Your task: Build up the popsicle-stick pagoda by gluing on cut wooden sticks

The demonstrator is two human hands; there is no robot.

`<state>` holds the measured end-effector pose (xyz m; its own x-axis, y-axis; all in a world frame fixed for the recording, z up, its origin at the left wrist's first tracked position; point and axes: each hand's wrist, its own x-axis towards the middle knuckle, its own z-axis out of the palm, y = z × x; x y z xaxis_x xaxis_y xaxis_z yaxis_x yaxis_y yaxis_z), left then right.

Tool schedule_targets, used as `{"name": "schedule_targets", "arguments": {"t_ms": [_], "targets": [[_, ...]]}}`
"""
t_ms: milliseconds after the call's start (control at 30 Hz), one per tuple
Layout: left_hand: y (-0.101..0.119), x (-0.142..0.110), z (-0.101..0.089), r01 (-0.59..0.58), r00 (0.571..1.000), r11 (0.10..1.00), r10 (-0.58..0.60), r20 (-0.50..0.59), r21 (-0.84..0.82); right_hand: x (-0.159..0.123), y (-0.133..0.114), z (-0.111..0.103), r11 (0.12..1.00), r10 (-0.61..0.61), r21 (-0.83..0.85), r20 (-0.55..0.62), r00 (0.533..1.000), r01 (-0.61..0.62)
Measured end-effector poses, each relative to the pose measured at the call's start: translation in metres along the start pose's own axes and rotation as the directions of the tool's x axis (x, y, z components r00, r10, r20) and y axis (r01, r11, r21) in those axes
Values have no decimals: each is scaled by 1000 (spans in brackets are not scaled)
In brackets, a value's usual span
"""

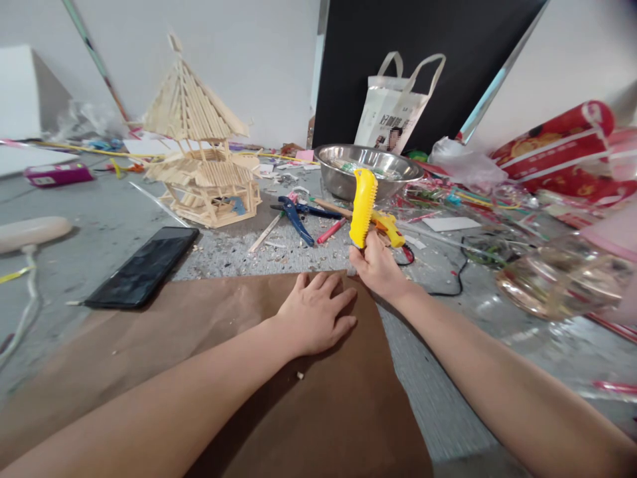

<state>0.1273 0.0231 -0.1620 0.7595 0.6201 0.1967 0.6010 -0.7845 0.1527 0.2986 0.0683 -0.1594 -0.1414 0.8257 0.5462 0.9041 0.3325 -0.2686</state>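
Observation:
My left hand (pixel 318 315) lies flat with its fingers spread on a sheet of brown paper (pixel 343 411), near the paper's far edge. My right hand (pixel 381 265) is closed around the lower part of a yellow tool with a ridged handle (pixel 364 207), beside the paper's far right corner. The handle stands up above my fist; its lower end is hidden, so I cannot tell its exact kind. Just behind that fist lies a yellow-orange tool (pixel 391 229) with a black cord near it. Blue-handled cutters (pixel 296 219) and a pink marker (pixel 331 231) lie farther left.
A model pavilion of wooden sticks (pixel 204 166) stands at the back left. A black phone (pixel 144 269) rests on the paper's left edge. Behind my right hand are a steel bowl (pixel 343 179) and a white bag (pixel 391 109). A clear container (pixel 562 279) and scraps lie right.

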Motion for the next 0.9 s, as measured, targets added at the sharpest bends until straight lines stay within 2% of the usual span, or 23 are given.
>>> {"name": "schedule_targets", "arguments": {"t_ms": [233, 900], "targets": [[0, 0, 1, 4, 1000, 1000, -4, -7, -4, -1, -3, -1, 999, 38, -15, 41, 998, -38], [0, 0, 1, 1, 1000, 1000, -1, -1, -13, 0, -4, -1, 999, 30, -35, 94, 995, -27]]}}
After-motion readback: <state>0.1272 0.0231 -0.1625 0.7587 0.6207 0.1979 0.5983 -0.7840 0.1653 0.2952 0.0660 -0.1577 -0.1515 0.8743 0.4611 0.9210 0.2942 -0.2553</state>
